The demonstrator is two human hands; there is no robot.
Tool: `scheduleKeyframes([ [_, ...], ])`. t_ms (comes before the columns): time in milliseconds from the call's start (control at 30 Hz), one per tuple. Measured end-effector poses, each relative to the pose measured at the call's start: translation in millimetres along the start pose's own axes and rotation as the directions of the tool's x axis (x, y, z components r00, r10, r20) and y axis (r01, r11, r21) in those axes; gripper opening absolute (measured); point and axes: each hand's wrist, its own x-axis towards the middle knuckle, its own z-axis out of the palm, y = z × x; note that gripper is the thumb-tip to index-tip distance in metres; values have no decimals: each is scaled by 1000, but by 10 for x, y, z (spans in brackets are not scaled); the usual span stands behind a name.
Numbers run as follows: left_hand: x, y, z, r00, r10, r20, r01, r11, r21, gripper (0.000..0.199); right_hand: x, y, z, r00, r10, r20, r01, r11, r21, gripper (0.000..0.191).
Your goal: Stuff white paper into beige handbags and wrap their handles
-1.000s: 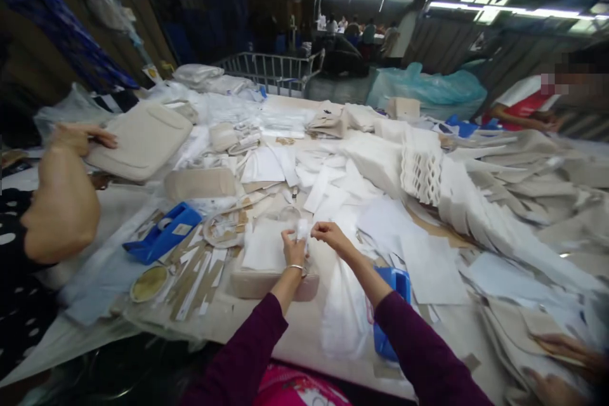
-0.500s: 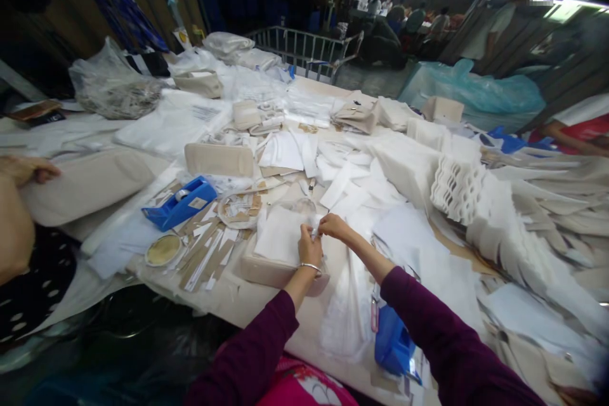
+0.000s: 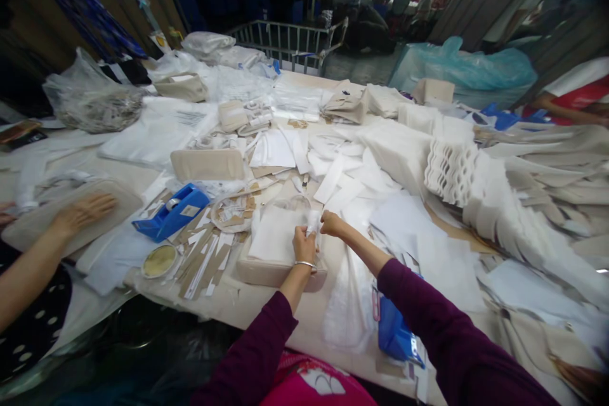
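Observation:
A beige handbag [image 3: 266,274] lies in front of me, with a white sheet [image 3: 272,238] over its upper face. Closed around a small white wrapping [image 3: 313,221] at the bag's right side is my left hand [image 3: 303,246], with a bracelet on the wrist. My right hand [image 3: 333,224] is beside it, fingers curled at the wrapping's right edge; what they pinch is too small to make out. Behind the sheet a clear, rounded piece [image 3: 299,202] rises from the bag.
Left of the bag are a blue tape dispenser [image 3: 172,210], card strips [image 3: 204,266] and a tape roll [image 3: 160,260]. A co-worker's hand [image 3: 88,210] rests on another beige bag [image 3: 114,193]. Stacked white foam [image 3: 451,171] stands right; another blue dispenser [image 3: 397,330] is by my right forearm.
My hands have moved slightly apart, with white wrapping showing between them. The co-worker's bag has gone from raised to lying flat, a hand spread on it. The view has shifted a little.

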Motion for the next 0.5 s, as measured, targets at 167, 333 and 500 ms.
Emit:
scheduleKeyframes([
  [167,39,-47,5,1000,5,29,-5,1000,13,9,91,-71,69,1000,16,2,-16,996,87,49],
  [333,13,-19,-11,997,53,49,-55,997,52,8,78,-52,131,999,40,-27,-32,971,237,43],
  [500,-14,17,-33,998,59,22,-61,996,67,9,-209,34,326,993,39,-111,19,877,481,45],
])
